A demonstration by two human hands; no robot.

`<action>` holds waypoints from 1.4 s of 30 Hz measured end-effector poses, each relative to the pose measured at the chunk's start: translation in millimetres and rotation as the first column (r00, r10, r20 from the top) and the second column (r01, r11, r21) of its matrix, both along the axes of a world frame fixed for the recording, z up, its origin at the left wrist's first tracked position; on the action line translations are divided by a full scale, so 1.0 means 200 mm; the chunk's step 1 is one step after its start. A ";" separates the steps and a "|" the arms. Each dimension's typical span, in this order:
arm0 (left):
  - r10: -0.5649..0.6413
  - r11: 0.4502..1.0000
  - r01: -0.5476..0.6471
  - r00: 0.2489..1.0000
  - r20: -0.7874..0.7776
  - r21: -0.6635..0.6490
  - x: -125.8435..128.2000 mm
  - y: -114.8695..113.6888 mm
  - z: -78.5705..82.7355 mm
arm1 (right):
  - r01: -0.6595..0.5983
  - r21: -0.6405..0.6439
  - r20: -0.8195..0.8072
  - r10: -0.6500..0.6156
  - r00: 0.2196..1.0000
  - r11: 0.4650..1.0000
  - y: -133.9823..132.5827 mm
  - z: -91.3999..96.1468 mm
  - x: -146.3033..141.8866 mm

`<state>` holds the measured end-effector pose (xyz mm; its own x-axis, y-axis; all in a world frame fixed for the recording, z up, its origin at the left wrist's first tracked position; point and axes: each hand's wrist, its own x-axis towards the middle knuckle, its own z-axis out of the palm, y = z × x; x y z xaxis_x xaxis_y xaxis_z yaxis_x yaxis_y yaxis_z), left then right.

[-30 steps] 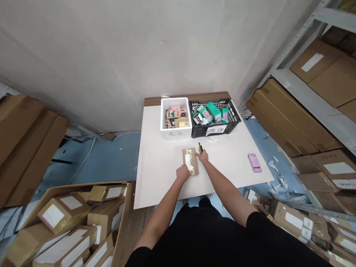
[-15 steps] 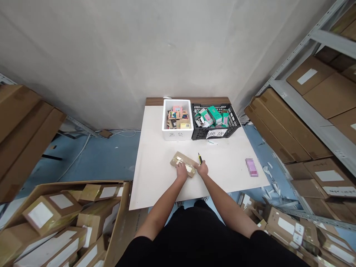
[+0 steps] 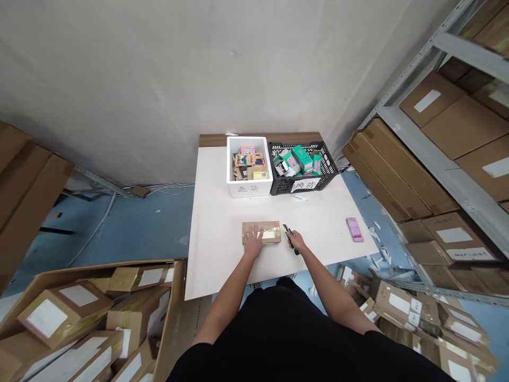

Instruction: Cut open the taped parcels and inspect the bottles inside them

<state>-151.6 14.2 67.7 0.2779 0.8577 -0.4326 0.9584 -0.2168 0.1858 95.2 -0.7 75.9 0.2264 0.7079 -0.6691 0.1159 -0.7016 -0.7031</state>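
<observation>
A small taped cardboard box (image 3: pixel 271 225) with a white label lies flat on the white table (image 3: pixel 222 270). My left hand (image 3: pixel 253 243) rests on the box's left part, its fingers spread over the top. To the right of the box, my right hand (image 3: pixel 296 241) is wrapped round a yellow and black box cutter (image 3: pixel 287 229). The cutter's front end points up and left, close to the box's right end but apart from it.
Behind stand a white foam box (image 3: pixel 249 191) and a black plastic crate (image 3: pixel 329 183), both holding small cartons. A blurred pink item (image 3: pixel 354 229) lies at the right. A large carton of parcels (image 3: pixel 178 286) is at the left; shelves (image 3: pixel 409 132) and more parcels (image 3: pixel 397 302) are at the right.
The cardboard box has turned so its long side lies level across the table. My left hand has spread flat on it. My right hand has moved away from its right end with the cutter.
</observation>
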 end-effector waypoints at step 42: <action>0.101 0.992 -0.079 0.965 0.240 -0.097 0.13 -0.18 -0.04 | 0.222 0.062 0.043 -0.225 0.974 0.973 0.15 -0.08 -0.07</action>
<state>-125.9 -21.5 59.9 0.3076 0.8465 -0.4346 0.8964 -0.1045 0.4307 80.3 28.8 59.4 0.4144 0.6719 -0.6139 -0.0040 -0.6732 -0.7395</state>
